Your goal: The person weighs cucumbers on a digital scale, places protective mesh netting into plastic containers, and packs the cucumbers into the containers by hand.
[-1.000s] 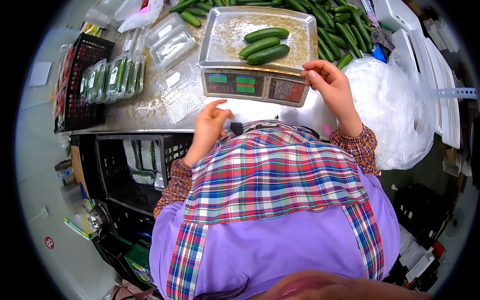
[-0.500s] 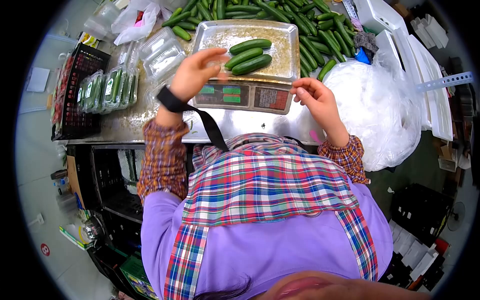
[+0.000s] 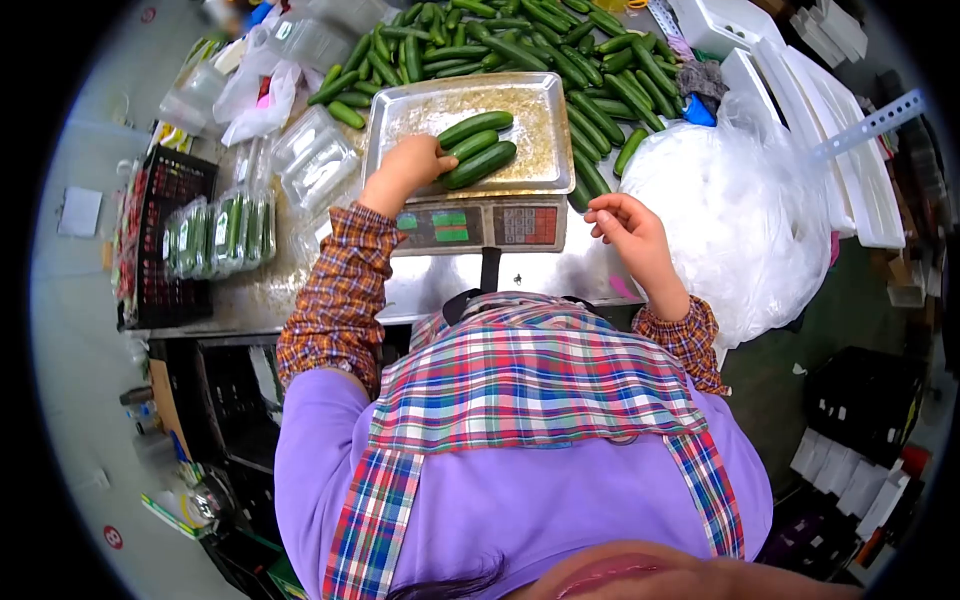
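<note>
Three cucumbers [image 3: 482,150] lie side by side on the metal tray [image 3: 545,110] of a scale. My left hand [image 3: 412,165] reaches over the tray's left side, its fingers closed on the left ends of the cucumbers. The scale's front panel [image 3: 480,228] with green displays is below the tray. Off the scale's right front corner is my right hand [image 3: 632,232], thumb and fingertips close together; whether anything small is between them cannot be made out.
Behind the scale is a big pile of cucumbers [image 3: 510,40]. Clear trays [image 3: 315,155], packed cucumbers [image 3: 235,232] and a black crate [image 3: 170,270] are on the left. A white plastic bag [image 3: 725,215] bulges on the right.
My left hand has moved up and forward from the table's front edge onto the cucumbers on the tray. My right hand has stayed near the scale's right corner. The view has shifted.
</note>
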### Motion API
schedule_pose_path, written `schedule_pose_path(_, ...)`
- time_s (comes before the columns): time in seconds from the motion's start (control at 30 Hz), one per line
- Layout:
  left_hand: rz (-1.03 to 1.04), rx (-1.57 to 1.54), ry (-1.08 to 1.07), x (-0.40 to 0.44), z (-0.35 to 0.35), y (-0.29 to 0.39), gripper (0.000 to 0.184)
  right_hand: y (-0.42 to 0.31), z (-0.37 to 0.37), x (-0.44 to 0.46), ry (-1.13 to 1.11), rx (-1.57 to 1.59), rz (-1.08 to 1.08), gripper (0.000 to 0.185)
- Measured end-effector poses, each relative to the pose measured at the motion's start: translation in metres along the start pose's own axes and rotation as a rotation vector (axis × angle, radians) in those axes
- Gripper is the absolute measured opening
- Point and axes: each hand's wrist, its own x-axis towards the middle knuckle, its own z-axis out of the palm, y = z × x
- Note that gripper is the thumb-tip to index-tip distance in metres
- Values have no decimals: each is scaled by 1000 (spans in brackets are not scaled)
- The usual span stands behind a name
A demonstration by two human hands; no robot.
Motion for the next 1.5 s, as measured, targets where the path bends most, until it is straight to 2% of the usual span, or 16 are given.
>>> schedule_pose_path(0.13,70,27,48,2,5,-1,32,17,13,11,-30,0,-34,18)
schedule_pose_path(0.2,128,-23,154,2,10,6,29,21,24,17,-39,-9,-36,17)
schedule_pose_path(0.27,171,76,300,-5,11,19,29,18,36,21,-47,-61,-37,17)
schedule_pose_path(0.4,85,177,449,-22,-6,42,48,12,46,29,-42,-93,-47,17)
schedule_pose_path(0.43,98,112,332,-17,-6,39,80,17,48,30,-24,-63,-47,17)
schedule_pose_path(0.53,237,267,333,-5,2,39,109,25,58,33,-56,-97,-13,18)
schedule_pose_path(0.57,215,292,235,3,3,39,124,36,61,34,-40,-144,-107,19)
schedule_pose_path(0.67,99,115,-66,27,1,40,123,29,67,26,-17,-147,-116,19)
schedule_pose_path(0.83,51,136,-29,25,5,48,99,29,56,11,49,-93,-66,18)
schedule_pose_path(0.93,62,194,12,15,0,59,97,38,54,6,95,-50,-50,18)
schedule_pose_path(1.17,27,265,-89,17,8,70,118,45,72,17,68,-140,-46,19)
schedule_pose_path(1.27,33,206,-43,15,13,70,115,40,74,31,78,-129,-48,19)
schedule_pose_path(1.33,122,144,92,10,16,68,113,34,72,40,108,-120,-58,19)
schedule_pose_path(1.37,179,91,171,5,15,67,113,28,70,42,108,-31,102,19)
schedule_pose_path(1.47,419,-92,420,-21,8,68,109,32,66,56,269,39,-194,20)
schedule_pose_path(1.5,503,-142,480,-32,2,70,108,19,64,55,263,119,-162,23)
